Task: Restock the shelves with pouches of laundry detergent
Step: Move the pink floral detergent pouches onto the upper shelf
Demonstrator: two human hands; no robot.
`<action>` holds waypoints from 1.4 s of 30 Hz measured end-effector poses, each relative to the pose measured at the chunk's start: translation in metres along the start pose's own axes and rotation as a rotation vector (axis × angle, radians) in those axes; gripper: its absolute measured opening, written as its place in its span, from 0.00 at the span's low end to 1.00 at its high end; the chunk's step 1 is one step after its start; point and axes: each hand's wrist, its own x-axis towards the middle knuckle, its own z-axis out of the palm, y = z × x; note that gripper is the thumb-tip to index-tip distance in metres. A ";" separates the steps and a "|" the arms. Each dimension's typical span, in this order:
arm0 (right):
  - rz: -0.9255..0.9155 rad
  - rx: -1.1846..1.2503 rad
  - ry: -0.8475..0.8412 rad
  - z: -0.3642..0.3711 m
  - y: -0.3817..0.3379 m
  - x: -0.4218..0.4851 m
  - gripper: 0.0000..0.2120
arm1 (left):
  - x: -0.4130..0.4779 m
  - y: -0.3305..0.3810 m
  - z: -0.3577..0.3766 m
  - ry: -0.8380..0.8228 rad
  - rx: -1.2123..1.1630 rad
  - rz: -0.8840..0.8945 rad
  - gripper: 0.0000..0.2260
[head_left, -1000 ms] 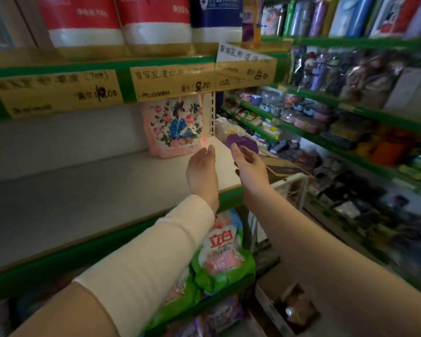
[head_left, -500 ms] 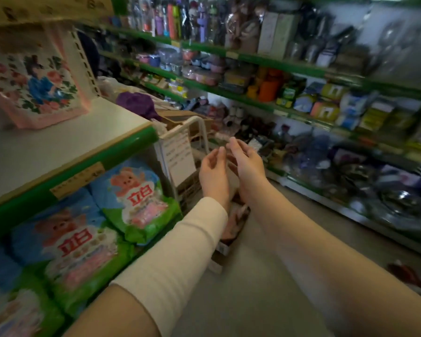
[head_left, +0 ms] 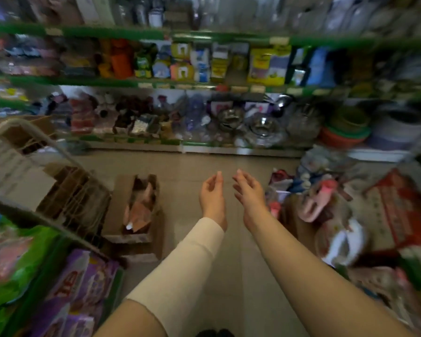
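Note:
My left hand (head_left: 212,196) and my right hand (head_left: 249,192) hang side by side over the aisle floor, both empty with loosely bent fingers. A pale sleeve covers my left forearm. Green detergent pouches (head_left: 12,261) and purple pouches (head_left: 80,285) lie on the low shelves at the lower left. An open cardboard box (head_left: 134,207) with pinkish pouches inside sits on the floor just left of my left hand. More pouches and packs are piled at the right (head_left: 326,205), near my right hand. The view is motion-blurred.
A wire rack (head_left: 34,142) holding cardboard stands at the left. Green-edged shelves (head_left: 204,83) full of boxes, glass bowls and plastic basins line the far side of the aisle. A red and white carton (head_left: 404,207) sits at the right. Bare floor stretches between box and pile.
The view has swung right and down, from the upper shelf with the floral pouch to the aisle floor. Both empty hands came away from the shelf and now hover over the floor.

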 end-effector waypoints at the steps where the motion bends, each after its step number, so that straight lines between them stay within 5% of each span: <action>1: -0.011 0.024 0.049 -0.020 -0.001 0.002 0.20 | -0.004 -0.010 0.016 -0.054 0.023 -0.013 0.17; 6: -0.068 0.049 0.285 -0.101 -0.001 -0.004 0.21 | -0.035 -0.042 0.071 -0.299 0.113 -0.118 0.13; 10: -0.106 0.031 0.494 -0.152 -0.003 -0.027 0.08 | -0.060 -0.070 0.103 -0.483 0.104 -0.239 0.14; 15: -0.120 0.184 0.684 -0.200 0.000 -0.068 0.11 | -0.096 -0.100 0.128 -0.670 0.169 -0.363 0.13; 18: -0.134 0.206 0.777 -0.229 0.002 -0.091 0.13 | -0.122 -0.120 0.143 -0.757 0.261 -0.315 0.18; 22: -0.144 0.280 0.890 -0.267 -0.002 -0.121 0.08 | -0.165 -0.136 0.170 -0.857 0.335 -0.321 0.09; 27: -0.186 0.381 1.024 -0.319 -0.006 -0.159 0.21 | -0.223 -0.157 0.202 -0.998 0.427 -0.347 0.12; 31: -0.233 0.386 1.064 -0.361 -0.019 -0.189 0.15 | -0.265 -0.165 0.226 -1.077 0.439 -0.281 0.09; 42: -0.392 0.492 1.150 -0.430 -0.071 -0.208 0.20 | -0.313 -0.162 0.302 -1.253 0.412 -0.117 0.13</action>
